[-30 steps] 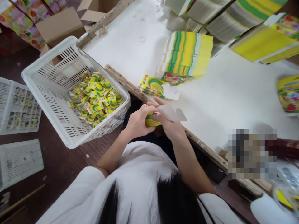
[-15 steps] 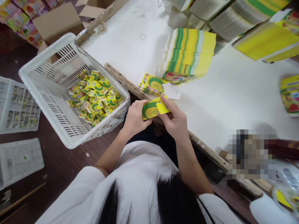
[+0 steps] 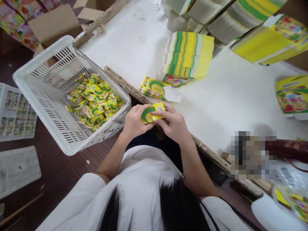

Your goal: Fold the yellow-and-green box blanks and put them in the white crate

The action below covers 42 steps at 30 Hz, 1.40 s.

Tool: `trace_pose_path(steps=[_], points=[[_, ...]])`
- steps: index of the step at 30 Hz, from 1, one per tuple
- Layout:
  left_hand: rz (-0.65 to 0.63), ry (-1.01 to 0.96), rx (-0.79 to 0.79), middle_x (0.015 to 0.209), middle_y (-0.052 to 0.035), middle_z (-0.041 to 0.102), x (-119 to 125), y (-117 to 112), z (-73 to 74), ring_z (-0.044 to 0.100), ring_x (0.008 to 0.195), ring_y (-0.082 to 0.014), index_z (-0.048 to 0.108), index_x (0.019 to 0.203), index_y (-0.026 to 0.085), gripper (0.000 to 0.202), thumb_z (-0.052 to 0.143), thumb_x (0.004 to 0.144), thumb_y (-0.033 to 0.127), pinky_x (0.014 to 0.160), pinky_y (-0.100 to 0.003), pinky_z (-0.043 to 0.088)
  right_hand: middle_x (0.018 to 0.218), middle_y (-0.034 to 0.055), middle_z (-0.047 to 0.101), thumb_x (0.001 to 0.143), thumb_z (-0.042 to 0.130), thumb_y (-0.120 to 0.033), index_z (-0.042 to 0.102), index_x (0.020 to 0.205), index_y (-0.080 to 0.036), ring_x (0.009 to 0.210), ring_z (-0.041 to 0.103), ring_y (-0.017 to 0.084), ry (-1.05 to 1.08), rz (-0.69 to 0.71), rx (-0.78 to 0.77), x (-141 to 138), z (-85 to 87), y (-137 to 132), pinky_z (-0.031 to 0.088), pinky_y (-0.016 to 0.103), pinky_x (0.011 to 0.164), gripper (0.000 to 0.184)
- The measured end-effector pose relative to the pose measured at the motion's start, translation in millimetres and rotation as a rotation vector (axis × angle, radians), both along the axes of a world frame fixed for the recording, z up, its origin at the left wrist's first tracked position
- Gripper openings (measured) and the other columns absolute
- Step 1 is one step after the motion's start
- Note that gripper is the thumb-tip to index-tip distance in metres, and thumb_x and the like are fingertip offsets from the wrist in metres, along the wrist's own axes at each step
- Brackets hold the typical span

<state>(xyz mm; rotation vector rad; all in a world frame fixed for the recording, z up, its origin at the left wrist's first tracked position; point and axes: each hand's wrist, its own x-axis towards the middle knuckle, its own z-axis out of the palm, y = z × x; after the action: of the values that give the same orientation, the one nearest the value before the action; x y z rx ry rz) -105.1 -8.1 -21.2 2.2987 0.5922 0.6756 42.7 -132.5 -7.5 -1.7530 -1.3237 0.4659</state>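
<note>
A small yellow box with a green swirl (image 3: pixel 151 114) is held between both hands at the near edge of the white table (image 3: pixel 228 96). My left hand (image 3: pixel 133 122) grips its left end with curled fingers. My right hand (image 3: pixel 173 123) closes over its right end, fingertips on the top face. A short pile of flat box blanks (image 3: pixel 154 87) lies on the table just beyond the hands. To the left stands a white plastic basket (image 3: pixel 43 106) with several folded yellow-green boxes (image 3: pixel 95 101) in it.
A fanned stack of flat yellow-green cartons (image 3: pixel 187 57) lies on the table, with taller stacks (image 3: pixel 260 35) behind and another (image 3: pixel 292 96) at the right edge. More white crates (image 3: pixel 16 112) sit on the dark floor at left. Cardboard boxes (image 3: pixel 55 25) stand beyond the basket.
A second ago the hands held an open blank with a white flap sticking out. The flap has been folded in, and the piece now shows as a closed small box between both hands.
</note>
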Motion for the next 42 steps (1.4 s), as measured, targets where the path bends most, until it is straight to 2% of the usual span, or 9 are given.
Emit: trace_pose_path(steps=[8,13,18,20,23,27,32,37,42], points=[[0.006,0.002,-0.044,0.11,-0.0087,0.068,-1.7,-0.7,2.5,0.065,0.101,-0.0237,0.059,0.12,0.019,0.054,0.08,0.076,0.041,0.091,-0.038,0.052,0.139,0.0086,0.059,0.089,0.067,-0.027,0.073,0.115,-0.027,0.135,0.054,0.029,0.285,0.039,0.075,-1.1,-5.9,5.3,0.045,0.047,0.113,0.027],[0.068,-0.019,-0.021,0.111,-0.0079,0.069,-7.5,9.1,-3.0,0.066,0.101,-0.0248,0.059,0.12,0.02,0.054,0.081,0.074,0.038,0.092,-0.04,0.053,0.145,0.0092,0.057,0.087,0.069,-0.032,0.05,0.143,-0.028,0.127,0.06,0.027,0.342,-0.01,0.116,-8.7,-10.7,17.9,0.051,0.044,0.106,0.059],[0.67,-0.195,0.242,0.141,-0.0171,0.049,-35.6,45.3,-13.6,0.046,0.135,-0.0341,0.041,0.142,0.018,0.086,0.084,0.068,0.027,0.117,-0.051,0.035,0.126,0.0097,0.068,0.083,0.07,-0.027,0.06,0.128,-0.023,0.113,0.066,0.028,0.088,-0.326,0.108,20.7,-30.0,44.0,0.055,0.047,0.098,0.047],[0.764,-0.223,0.291,0.15,-0.0183,0.039,-41.4,54.3,-15.8,0.036,0.144,-0.0337,0.031,0.149,0.019,0.096,0.083,0.068,0.024,0.123,-0.051,0.026,0.12,0.0114,0.069,0.079,0.068,-0.018,0.063,0.121,-0.02,0.114,0.063,0.031,-0.075,-0.408,0.024,34.5,-40.5,54.7,0.052,0.051,0.1,0.042],[0.629,-0.22,0.15,0.143,-0.0146,0.049,-35.4,48.6,-17.9,0.047,0.137,-0.0296,0.042,0.142,0.021,0.075,0.078,0.076,0.026,0.119,-0.049,0.035,0.114,0.013,0.068,0.075,0.064,-0.007,0.064,0.111,-0.018,0.111,0.061,0.032,-0.226,-0.405,-0.089,43.8,-52.3,64.5,0.049,0.053,0.102,0.038],[0.368,-0.241,-0.176,0.124,-0.0089,0.065,-13.8,20.1,-21.3,0.062,0.118,-0.024,0.059,0.123,0.022,0.04,0.071,0.085,0.029,0.1,-0.041,0.052,0.107,0.0107,0.064,0.073,0.063,-0.007,0.059,0.106,-0.02,0.103,0.06,0.029,-0.228,-0.419,-0.052,41.9,-55.3,65.8,0.052,0.05,0.096,0.035],[0.159,-0.271,-0.525,0.118,-0.0089,0.069,-0.8,-3.1,-29.8,0.066,0.114,-0.0228,0.057,0.124,0.024,0.046,0.074,0.083,0.036,0.093,-0.038,0.055,0.09,0.0015,0.059,0.072,0.074,-0.019,0.048,0.098,-0.024,0.08,0.061,0.022,0.054,-0.435,0.104,30.0,-42.2,54.9,0.056,0.043,0.077,0.037],[0.056,-0.613,-0.92,0.125,-0.0084,0.066,10.9,-9.9,-26.1,0.063,0.121,-0.0263,0.057,0.123,0.027,0.057,0.077,0.077,0.053,0.102,-0.043,0.052,0.083,-0.0037,0.06,0.064,0.088,-0.028,0.047,0.101,-0.027,0.07,0.061,0.016,0.522,-0.067,0.055,-4.5,-23.9,32.5,0.054,0.031,0.063,0.055],[0.165,-0.908,-1.103,0.092,-0.0048,0.07,27.7,-14.2,5.1,0.07,0.102,-0.0253,0.062,0.105,0.025,0.043,0.059,0.086,0.063,0.09,-0.041,0.058,0.095,-0.0004,0.064,0.071,0.087,-0.035,0.049,0.107,-0.028,0.082,0.064,0.016,0.828,0.146,0.071,-34.3,-9.0,17.6,0.054,0.03,0.073,0.052]])
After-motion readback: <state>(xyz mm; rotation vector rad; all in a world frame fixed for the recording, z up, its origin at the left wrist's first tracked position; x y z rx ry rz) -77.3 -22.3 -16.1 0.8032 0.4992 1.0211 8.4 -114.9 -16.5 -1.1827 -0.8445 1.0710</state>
